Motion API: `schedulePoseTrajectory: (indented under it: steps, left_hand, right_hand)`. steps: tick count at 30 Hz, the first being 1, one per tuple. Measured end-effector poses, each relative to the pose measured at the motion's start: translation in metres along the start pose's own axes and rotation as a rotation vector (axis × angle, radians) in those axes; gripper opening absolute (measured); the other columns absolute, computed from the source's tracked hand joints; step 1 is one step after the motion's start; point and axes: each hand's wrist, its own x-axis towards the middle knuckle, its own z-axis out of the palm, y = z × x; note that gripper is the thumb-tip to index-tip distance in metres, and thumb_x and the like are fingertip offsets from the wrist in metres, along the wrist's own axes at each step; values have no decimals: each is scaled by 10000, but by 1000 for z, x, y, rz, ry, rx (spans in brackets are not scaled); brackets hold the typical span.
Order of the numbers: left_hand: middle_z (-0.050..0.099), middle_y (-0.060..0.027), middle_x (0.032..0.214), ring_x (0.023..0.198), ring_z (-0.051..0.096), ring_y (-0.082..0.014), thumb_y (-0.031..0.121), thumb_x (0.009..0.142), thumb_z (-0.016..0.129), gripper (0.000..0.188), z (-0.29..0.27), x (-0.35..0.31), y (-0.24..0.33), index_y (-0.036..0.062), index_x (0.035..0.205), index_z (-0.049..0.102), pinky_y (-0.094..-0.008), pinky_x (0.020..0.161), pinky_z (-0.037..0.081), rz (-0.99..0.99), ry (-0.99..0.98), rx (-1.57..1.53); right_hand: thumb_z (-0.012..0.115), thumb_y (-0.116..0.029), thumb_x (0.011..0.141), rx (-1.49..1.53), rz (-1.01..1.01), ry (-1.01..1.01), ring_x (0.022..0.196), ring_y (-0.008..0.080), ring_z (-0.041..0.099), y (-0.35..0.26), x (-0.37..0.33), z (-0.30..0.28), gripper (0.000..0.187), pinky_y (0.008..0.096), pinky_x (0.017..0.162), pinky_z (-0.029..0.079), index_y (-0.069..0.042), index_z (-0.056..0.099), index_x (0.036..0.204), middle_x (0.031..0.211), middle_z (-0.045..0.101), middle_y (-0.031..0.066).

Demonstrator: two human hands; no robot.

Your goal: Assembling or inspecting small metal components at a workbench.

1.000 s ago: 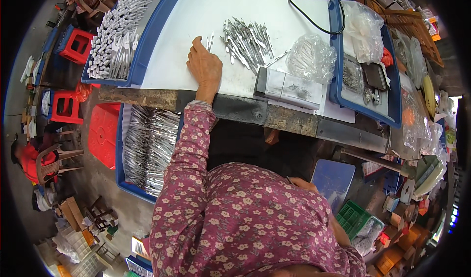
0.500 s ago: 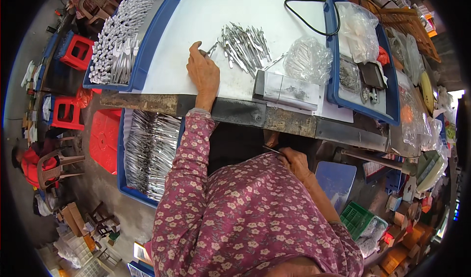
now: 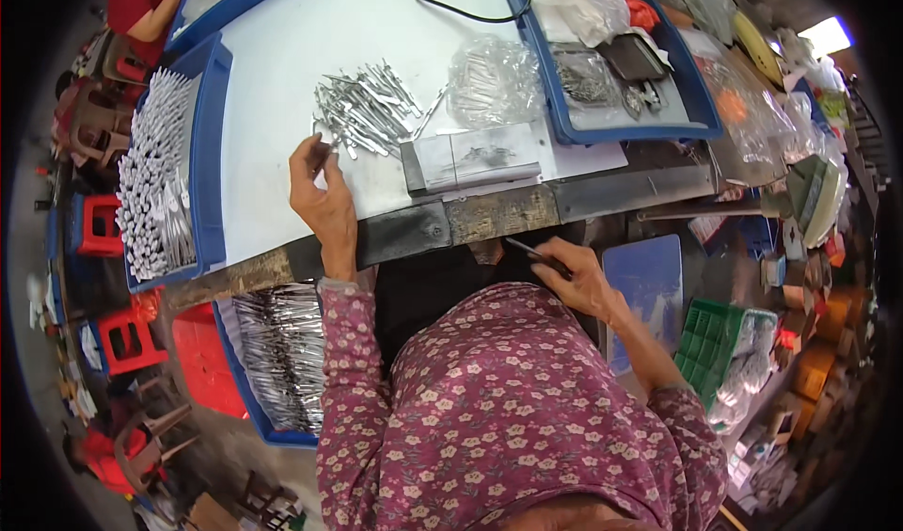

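Out comes the right hand [image 3: 578,282], clamped round a slim tool [image 3: 522,246], both apparently engaged, left hand [image 3: 324,206] beside the metal pieces [image 3: 365,108], grip unclear.

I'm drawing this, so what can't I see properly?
All in the head view:
Anything the bare left hand may be pinching: the hand itself hides it.
The grip end of the slim dark tool: covered by the bare right hand.
The far end of the blue plastic tray of thin silvery metal pieces: under the worn wooden table edge.
The black looped cord: top cut off by the picture's edge.
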Motion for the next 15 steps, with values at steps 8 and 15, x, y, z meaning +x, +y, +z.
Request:
schedulePoseTrajectory:
  steps: [8, 15]
  left_hand:
    - [608, -108, 848, 759, 594, -264, -95, 709, 603, 259, 17, -37, 64, 23, 940, 606, -330, 698, 466, 548, -320, 142]
    - [590, -77, 819, 755, 578, -223, -16, 662, 588, 258, 34, -60, 76, 14, 917, 568, -357, 755, 421, 682, -526, 109]
  right_hand:
    - [634, -45, 759, 1, -185, 322, 670, 163, 526, -59, 60, -4, 216, 264, 582, 416, -24, 598, 972, 822, 565, 89]
    - [652, -79, 725, -329, -355, 230, 797, 255, 532, -55, 68, -11, 179, 336, 677, 431, -51, 609, 896, 864, 562, 78]
